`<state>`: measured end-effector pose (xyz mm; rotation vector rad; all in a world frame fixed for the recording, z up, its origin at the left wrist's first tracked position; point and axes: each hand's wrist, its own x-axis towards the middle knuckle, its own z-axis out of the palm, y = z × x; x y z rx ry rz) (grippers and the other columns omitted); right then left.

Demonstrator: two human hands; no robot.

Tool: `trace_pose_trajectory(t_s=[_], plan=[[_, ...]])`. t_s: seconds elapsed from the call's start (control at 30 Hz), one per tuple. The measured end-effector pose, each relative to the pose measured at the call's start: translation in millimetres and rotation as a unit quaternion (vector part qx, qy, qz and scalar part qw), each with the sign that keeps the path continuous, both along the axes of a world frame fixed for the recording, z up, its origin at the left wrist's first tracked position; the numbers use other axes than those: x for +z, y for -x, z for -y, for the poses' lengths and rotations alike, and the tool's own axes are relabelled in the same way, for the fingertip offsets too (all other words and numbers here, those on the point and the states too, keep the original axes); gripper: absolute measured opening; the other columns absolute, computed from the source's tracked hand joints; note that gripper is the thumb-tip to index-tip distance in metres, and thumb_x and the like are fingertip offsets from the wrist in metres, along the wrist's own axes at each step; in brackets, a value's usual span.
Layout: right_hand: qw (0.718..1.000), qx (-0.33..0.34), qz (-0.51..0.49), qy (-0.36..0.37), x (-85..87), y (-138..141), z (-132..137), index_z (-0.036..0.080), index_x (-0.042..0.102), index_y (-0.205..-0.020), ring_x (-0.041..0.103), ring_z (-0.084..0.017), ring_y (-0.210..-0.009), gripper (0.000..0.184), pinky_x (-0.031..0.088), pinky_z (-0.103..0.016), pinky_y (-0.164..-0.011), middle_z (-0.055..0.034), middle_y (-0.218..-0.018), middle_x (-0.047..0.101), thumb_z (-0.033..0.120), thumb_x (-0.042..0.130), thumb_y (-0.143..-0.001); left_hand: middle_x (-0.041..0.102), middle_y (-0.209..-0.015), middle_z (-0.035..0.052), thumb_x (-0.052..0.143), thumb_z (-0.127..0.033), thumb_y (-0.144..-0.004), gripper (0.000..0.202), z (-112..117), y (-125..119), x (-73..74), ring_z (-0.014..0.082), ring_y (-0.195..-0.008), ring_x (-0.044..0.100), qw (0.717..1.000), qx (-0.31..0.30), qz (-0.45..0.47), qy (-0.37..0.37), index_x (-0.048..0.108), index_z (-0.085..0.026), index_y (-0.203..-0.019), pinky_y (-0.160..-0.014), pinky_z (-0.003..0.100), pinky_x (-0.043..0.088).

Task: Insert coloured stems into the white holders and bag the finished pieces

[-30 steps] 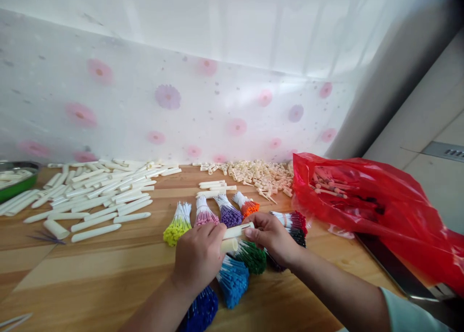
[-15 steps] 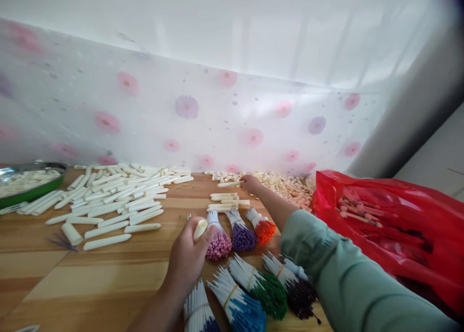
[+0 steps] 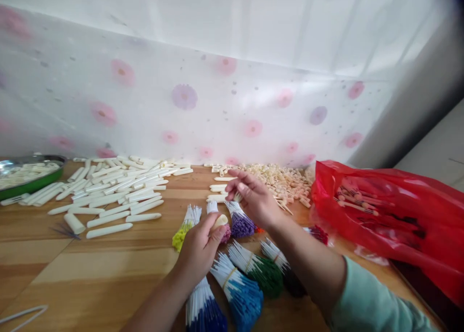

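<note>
My left hand [image 3: 201, 245] is closed around a cream plastic tube [image 3: 219, 221], whose rounded end shows above the thumb. Up and to the right of it, my right hand [image 3: 255, 199] is in the air with its fingers apart, near a short row of cream pieces [image 3: 217, 188] on the table. A small pale bit shows by its fingertips; whether it is held is unclear. Under and around both hands lie bundles of white sticks with coloured ends: yellow [image 3: 179, 238], purple [image 3: 242, 224], blue [image 3: 243, 300], green [image 3: 268, 274] and dark blue [image 3: 206, 312]. The pink and orange bundles are partly hidden.
Many long cream tubes [image 3: 119, 187] are spread over the left of the wooden table [image 3: 87, 279]. A green-sided metal bowl [image 3: 32, 182] stands far left. Small cream parts [image 3: 282, 177] are heaped at the back. A red plastic bag [image 3: 380, 216] with pieces inside sits right.
My right hand has come back from the cream piece at the row's far end towards my left hand, its fingers spreading. My left hand has shifted slightly right and up, still with the tube.
</note>
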<state>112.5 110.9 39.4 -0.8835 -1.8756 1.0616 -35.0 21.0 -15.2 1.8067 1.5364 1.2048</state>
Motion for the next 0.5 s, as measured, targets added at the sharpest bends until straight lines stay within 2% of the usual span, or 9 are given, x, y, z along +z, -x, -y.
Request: trace_pose_trajectory(t_s=[0.03,0.07,0.13,0.2,0.3,0.4,0.47,0.5], plan=[[0.993,0.057,-0.102,-0.004,-4.6,-1,18,0.023,0.047,-0.124,0.063,-0.014,-0.084,0.033,0.052,-0.033,-0.078,-0.0048,-0.099,0.065,0.034,0.038,-0.095,0.067,-0.081,0.0027,0.043,-0.044,-0.089,0.036,3,-4,1.6,0.0188,-0.073,0.062,1.000,-0.020,0.006,-0.003,0.060,-0.019,-0.108,-0.068,0.026,0.046],[0.983,0.090,-0.158,0.002,-9.9,-3,34,0.023,0.050,-0.120,0.063,-0.015,-0.085,0.031,0.052,-0.033,-0.078,-0.0045,-0.095,0.065,0.037,0.042,-0.094,0.067,-0.079,0.0022,0.043,-0.044,-0.089,0.037,6,-8,3.2,0.0182,-0.071,0.062,0.999,-0.041,0.016,-0.005,0.059,-0.019,-0.111,-0.066,0.025,0.046],[0.968,0.114,-0.223,0.013,-20.6,-8,52,0.022,0.056,-0.112,0.063,-0.016,-0.085,0.028,0.051,-0.033,-0.078,-0.0044,-0.091,0.065,0.040,0.047,-0.092,0.066,-0.074,0.0011,0.043,-0.043,-0.090,0.041,12,-16,6.5,0.0169,-0.065,0.060,0.997,-0.073,0.032,0.001,0.055,-0.019,-0.120,-0.062,0.024,0.046],[0.974,0.087,-0.210,0.001,-29.7,-14,60,0.022,0.059,-0.108,0.063,-0.016,-0.084,0.026,0.051,-0.033,-0.076,-0.0040,-0.090,0.066,0.039,0.048,-0.092,0.064,-0.069,0.0003,0.043,-0.043,-0.089,0.041,18,-22,9.3,0.0158,-0.059,0.058,0.996,-0.089,0.023,0.019,0.056,-0.017,-0.119,-0.058,0.024,0.045],[0.986,0.030,-0.128,-0.103,-38.5,-21,62,0.021,0.061,-0.105,0.063,-0.017,-0.085,0.024,0.051,-0.033,-0.078,-0.0056,-0.091,0.067,0.035,0.046,-0.093,0.066,-0.074,0.0019,0.043,-0.042,-0.090,0.035,22,-27,10.0,0.0166,-0.064,0.060,0.995,-0.091,-0.013,0.032,0.061,-0.017,-0.108,-0.061,0.025,0.045],[0.980,-0.018,-0.065,-0.189,-42.4,-23,64,0.020,0.063,-0.104,0.063,-0.019,-0.092,0.026,0.049,-0.034,-0.083,-0.0083,-0.097,0.068,0.032,0.042,-0.095,0.066,-0.078,0.0033,0.041,-0.040,-0.090,0.032,20,-28,6.8,0.0186,-0.071,0.061,0.995,-0.082,-0.046,0.025,0.061,-0.017,-0.100,-0.066,0.027,0.044],[0.980,-0.011,-0.058,-0.189,-41.6,-26,63,0.020,0.061,-0.109,0.062,-0.019,-0.098,0.028,0.048,-0.035,-0.088,-0.0096,-0.104,0.067,0.032,0.040,-0.096,0.065,-0.079,0.0035,0.040,-0.039,-0.091,0.030,17,-26,5.6,0.0188,-0.072,0.061,0.995,-0.077,-0.060,0.027,0.060,-0.017,-0.095,-0.066,0.027,0.043],[0.983,0.014,-0.061,-0.174,-39.9,-29,62,0.020,0.059,-0.114,0.061,-0.019,-0.102,0.031,0.048,-0.036,-0.090,-0.0100,-0.108,0.067,0.034,0.039,-0.096,0.064,-0.078,0.0032,0.039,-0.040,-0.091,0.030,16,-25,6.1,0.0184,-0.071,0.060,0.994,-0.077,-0.065,0.032,0.059,-0.017,-0.093,-0.065,0.027,0.043]])
